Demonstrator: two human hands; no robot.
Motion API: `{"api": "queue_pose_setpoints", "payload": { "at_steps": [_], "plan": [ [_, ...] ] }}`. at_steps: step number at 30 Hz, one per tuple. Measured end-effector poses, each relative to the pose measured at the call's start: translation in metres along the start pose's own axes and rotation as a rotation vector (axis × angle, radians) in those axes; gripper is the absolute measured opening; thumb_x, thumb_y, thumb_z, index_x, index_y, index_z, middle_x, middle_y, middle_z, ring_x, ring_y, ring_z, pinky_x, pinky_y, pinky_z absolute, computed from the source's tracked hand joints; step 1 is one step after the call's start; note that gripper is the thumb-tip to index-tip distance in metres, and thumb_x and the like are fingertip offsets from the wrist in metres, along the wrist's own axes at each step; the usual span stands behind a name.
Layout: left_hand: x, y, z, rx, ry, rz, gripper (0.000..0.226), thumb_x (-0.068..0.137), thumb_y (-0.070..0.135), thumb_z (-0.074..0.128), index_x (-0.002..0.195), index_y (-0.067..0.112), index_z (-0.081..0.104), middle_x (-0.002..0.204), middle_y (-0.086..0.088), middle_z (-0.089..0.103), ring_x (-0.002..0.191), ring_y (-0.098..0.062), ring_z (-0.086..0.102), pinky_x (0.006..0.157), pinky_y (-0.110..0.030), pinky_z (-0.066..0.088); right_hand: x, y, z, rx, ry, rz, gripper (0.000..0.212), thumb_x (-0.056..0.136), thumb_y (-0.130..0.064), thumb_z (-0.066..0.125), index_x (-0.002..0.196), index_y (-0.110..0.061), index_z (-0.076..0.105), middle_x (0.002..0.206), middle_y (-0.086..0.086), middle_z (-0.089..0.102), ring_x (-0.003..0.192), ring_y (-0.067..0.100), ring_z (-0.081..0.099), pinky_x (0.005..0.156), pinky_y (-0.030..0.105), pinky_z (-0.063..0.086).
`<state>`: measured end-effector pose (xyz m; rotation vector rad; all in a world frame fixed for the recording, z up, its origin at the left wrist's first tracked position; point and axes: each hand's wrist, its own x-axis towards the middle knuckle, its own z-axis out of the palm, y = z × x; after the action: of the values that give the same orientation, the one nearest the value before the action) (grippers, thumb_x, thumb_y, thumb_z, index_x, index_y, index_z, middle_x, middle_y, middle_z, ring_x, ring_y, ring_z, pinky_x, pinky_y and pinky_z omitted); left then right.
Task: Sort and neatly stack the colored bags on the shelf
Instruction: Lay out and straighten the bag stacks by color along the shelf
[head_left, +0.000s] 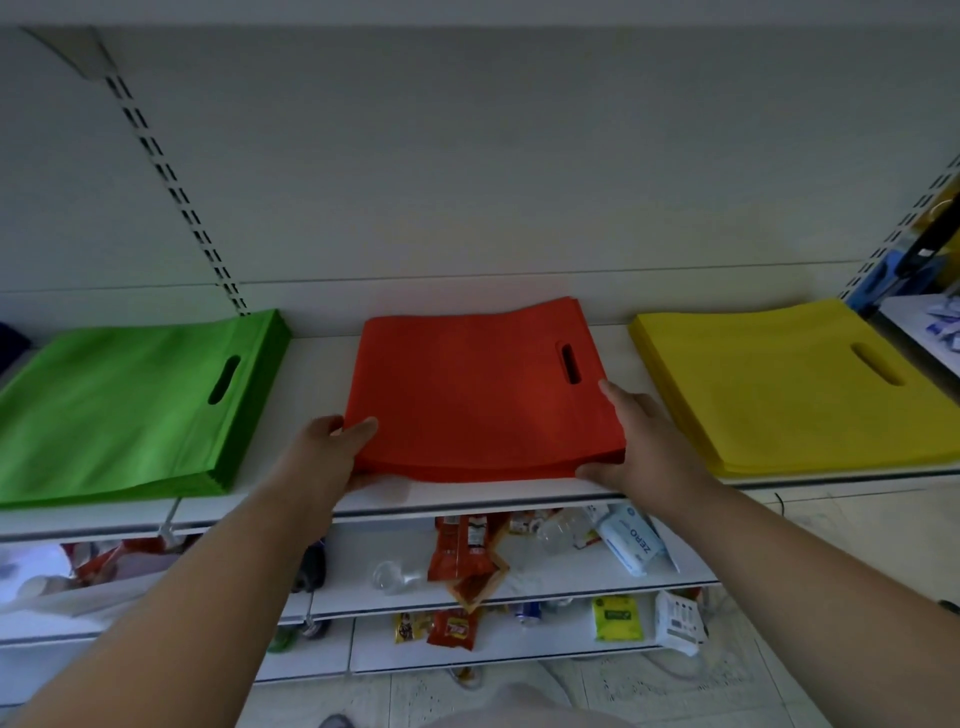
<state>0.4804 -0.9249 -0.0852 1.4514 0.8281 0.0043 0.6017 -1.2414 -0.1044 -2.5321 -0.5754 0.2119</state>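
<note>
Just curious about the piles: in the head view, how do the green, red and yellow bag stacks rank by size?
1. Green stack and yellow stack: look alike, both cut off by the frame edges.
2. Red stack: slightly smaller, though lens distortion makes this unsure.

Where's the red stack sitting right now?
In the head view the red stack lies mid-shelf, between the green stack on its left and the yellow stack on its right, with the left hand and right hand at its front corners.

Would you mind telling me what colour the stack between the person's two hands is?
Red; the stack of bags shows plainly in the head view.
</note>
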Motion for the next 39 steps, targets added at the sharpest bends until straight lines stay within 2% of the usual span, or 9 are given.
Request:
{"api": "queue_pose_setpoints", "payload": {
  "at_steps": [6,10,16,20,23,26,29,34,39],
  "plan": [
    [0.0,0.029,0.008,0.032,-0.042,-0.15,0.022,0.097,0.014,0.056,0.113,0.0,0.054,0.096,-0.023,0.07,0.079,-0.034,0.07,0.061,-0.042,0.057,-0.005,-0.022,-0.001,-0.564,0.166,-0.155,0.097,0.069,-0.073,0.065,0.146,-0.021,0.037,0.147,0.01,0.035,0.13,0.033,0.037,0.102,0.047,0.037],
    [-0.005,0.043,0.018,-0.183,-0.024,-0.115,0.01,0.097,0.005,0.05,0.106,0.001,0.054,0.097,-0.023,0.068,0.084,-0.035,0.069,0.066,-0.044,0.056,-0.003,-0.064,0.027,-0.527,0.189,-0.274,0.091,0.067,-0.08,0.052,0.136,-0.02,0.05,0.135,0.011,0.05,0.121,0.035,0.046,0.098,0.05,0.039],
    [-0.008,0.048,0.018,-0.345,0.016,-0.052,0.006,0.097,0.002,0.047,0.097,0.004,0.053,0.09,-0.02,0.067,0.073,-0.031,0.069,0.064,-0.041,0.055,0.015,-0.086,0.041,-0.447,0.35,-0.28,0.048,0.067,-0.039,0.073,0.109,-0.019,0.062,0.107,0.004,0.059,0.1,0.03,0.056,0.086,0.041,0.042],
    [0.0,0.025,-0.005,-0.27,0.088,-0.04,0.008,0.096,0.002,0.05,0.103,0.004,0.054,0.093,-0.015,0.065,0.072,-0.028,0.069,0.059,-0.039,0.057,0.008,-0.042,0.008,-0.496,0.366,-0.123,0.075,0.058,-0.043,0.084,0.122,-0.014,0.058,0.118,0.011,0.058,0.105,0.035,0.055,0.087,0.043,0.047],
    [0.011,0.001,-0.015,-0.058,0.1,-0.038,0.022,0.095,0.007,0.053,0.117,0.004,0.055,0.099,-0.018,0.067,0.078,-0.032,0.068,0.067,-0.045,0.059,0.006,-0.023,0.011,-0.17,0.181,-0.005,0.091,0.07,-0.042,0.081,0.145,-0.022,0.035,0.122,0.01,0.058,0.102,0.028,0.061,0.082,0.038,0.052],
    [0.018,-0.011,-0.019,0.168,0.158,0.027,0.028,0.091,0.017,0.06,0.118,0.01,0.06,0.091,-0.014,0.071,0.076,-0.034,0.069,0.077,-0.056,0.058,0.004,-0.012,0.019,0.168,0.07,-0.009,0.106,0.065,-0.043,0.087,0.15,-0.037,0.024,0.127,0.001,0.054,0.11,0.014,0.058,0.093,0.034,0.05],
    [0.019,-0.014,-0.022,0.293,0.145,0.088,0.038,0.086,0.032,0.071,0.12,0.017,0.06,0.092,-0.004,0.073,0.078,-0.027,0.072,0.08,-0.052,0.058,0.004,-0.003,0.016,0.203,-0.002,-0.026,0.116,0.062,-0.041,0.09,0.15,-0.046,0.015,0.128,-0.003,0.048,0.111,0.009,0.054,0.097,0.031,0.048],
    [0.004,-0.015,-0.026,0.372,-0.029,0.155,0.081,0.061,0.021,0.092,0.13,0.024,0.051,0.108,0.002,0.071,0.101,-0.019,0.067,0.095,-0.043,0.051,0.011,0.002,0.007,0.06,-0.011,-0.113,0.109,0.07,-0.039,0.085,0.154,-0.037,0.014,0.126,0.001,0.049,0.105,0.009,0.054,0.088,0.019,0.041],
    [-0.009,-0.011,-0.023,0.431,-0.067,0.262,0.079,0.06,0.019,0.091,0.119,0.048,0.047,0.101,0.007,0.072,0.095,-0.007,0.066,0.08,-0.026,0.048,0.008,0.0,0.0,0.102,-0.012,-0.109,0.107,0.07,-0.038,0.085,0.152,-0.036,0.017,0.124,-0.008,0.044,0.103,0.007,0.051,0.088,0.019,0.038]
  ]
}}
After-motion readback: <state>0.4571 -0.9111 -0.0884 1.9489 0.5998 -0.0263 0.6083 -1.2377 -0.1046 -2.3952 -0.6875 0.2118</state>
